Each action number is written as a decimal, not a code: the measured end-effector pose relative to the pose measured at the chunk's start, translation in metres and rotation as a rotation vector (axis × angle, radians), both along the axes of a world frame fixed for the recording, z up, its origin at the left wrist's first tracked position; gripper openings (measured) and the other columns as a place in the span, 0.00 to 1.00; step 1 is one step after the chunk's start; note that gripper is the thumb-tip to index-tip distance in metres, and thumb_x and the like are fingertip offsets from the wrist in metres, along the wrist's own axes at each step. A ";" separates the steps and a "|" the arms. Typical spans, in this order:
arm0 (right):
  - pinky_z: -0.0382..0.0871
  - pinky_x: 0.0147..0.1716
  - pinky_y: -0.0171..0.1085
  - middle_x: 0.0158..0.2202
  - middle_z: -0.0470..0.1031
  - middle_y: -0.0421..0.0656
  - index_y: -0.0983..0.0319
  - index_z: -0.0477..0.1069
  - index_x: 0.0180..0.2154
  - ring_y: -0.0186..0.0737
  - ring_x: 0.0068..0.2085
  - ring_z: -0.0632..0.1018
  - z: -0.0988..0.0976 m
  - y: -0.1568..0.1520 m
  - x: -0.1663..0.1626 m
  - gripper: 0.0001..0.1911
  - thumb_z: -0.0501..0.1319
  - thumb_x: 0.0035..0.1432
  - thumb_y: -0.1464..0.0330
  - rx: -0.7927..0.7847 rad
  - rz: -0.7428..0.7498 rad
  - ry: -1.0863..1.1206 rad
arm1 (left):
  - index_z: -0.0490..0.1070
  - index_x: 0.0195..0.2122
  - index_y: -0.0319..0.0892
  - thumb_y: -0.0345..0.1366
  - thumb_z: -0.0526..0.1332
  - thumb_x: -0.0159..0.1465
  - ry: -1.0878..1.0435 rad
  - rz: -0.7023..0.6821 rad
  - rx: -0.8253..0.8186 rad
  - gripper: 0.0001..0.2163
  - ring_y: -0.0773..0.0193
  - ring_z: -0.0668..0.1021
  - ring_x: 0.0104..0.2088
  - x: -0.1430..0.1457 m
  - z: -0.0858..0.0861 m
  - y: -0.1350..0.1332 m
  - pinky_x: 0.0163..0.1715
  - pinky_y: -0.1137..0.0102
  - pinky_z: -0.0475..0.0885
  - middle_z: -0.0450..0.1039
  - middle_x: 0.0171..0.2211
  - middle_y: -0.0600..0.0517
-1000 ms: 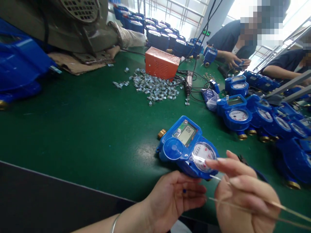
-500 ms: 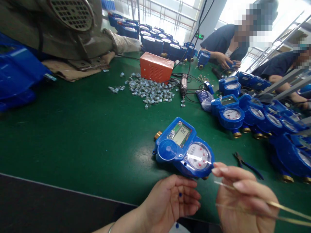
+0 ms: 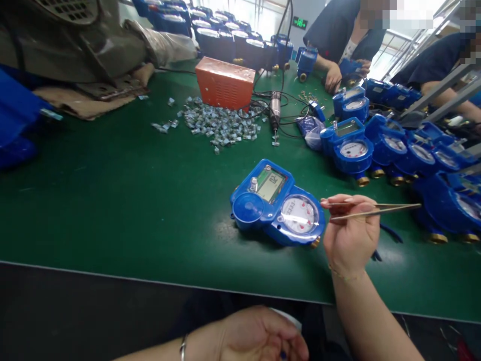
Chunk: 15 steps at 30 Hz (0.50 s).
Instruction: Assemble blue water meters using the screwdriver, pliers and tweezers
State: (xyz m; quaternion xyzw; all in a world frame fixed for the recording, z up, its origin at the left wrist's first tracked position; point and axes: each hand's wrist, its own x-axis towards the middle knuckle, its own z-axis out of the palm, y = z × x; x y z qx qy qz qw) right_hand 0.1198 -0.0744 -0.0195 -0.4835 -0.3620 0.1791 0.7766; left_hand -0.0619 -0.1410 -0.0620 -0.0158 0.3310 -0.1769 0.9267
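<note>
A blue water meter (image 3: 277, 203) with a small display and a round dial lies on the green table (image 3: 124, 200) in front of me. My right hand (image 3: 351, 233) hovers just right of its dial, fingers pinched on thin metal tweezers (image 3: 376, 209) whose long ends point right. My left hand (image 3: 259, 335) sits low below the table's front edge, fingers curled; a small blue bit shows at its fingertips, too small to name.
A row of several blue meters (image 3: 394, 150) lines the right side. An orange box (image 3: 224, 82), a pile of small metal clips (image 3: 220, 125) and an electric screwdriver (image 3: 275, 108) lie farther back. Blue-handled pliers (image 3: 389, 234) lie behind my right hand. Other people work at the far right.
My left hand has dropped from beside the meter to below the table edge. My right hand with the tweezers has moved farther from me, up beside the dial. The view has tilted down.
</note>
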 end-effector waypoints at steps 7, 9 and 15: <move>0.71 0.28 0.37 0.25 0.68 0.35 0.58 0.62 0.32 0.33 0.25 0.74 -0.012 0.011 0.009 0.10 0.50 0.63 0.60 0.009 -0.061 -0.042 | 0.76 0.26 0.33 0.35 0.56 0.58 -0.146 0.042 -0.046 0.13 0.64 0.79 0.26 -0.005 0.002 -0.014 0.29 0.74 0.71 0.77 0.25 0.44; 0.70 0.27 0.36 0.25 0.68 0.35 0.58 0.61 0.32 0.33 0.24 0.74 -0.014 0.013 0.012 0.10 0.49 0.63 0.60 0.013 -0.076 -0.055 | 0.75 0.26 0.31 0.34 0.56 0.58 -0.150 0.122 0.019 0.13 0.61 0.79 0.25 -0.008 0.004 -0.016 0.27 0.72 0.71 0.77 0.25 0.42; 0.68 0.26 0.35 0.25 0.68 0.35 0.58 0.60 0.33 0.32 0.24 0.74 -0.018 0.007 0.019 0.10 0.48 0.64 0.60 0.013 -0.096 -0.055 | 0.72 0.26 0.33 0.30 0.56 0.61 0.106 0.597 0.240 0.09 0.68 0.76 0.26 -0.035 0.007 -0.014 0.26 0.77 0.70 0.73 0.25 0.48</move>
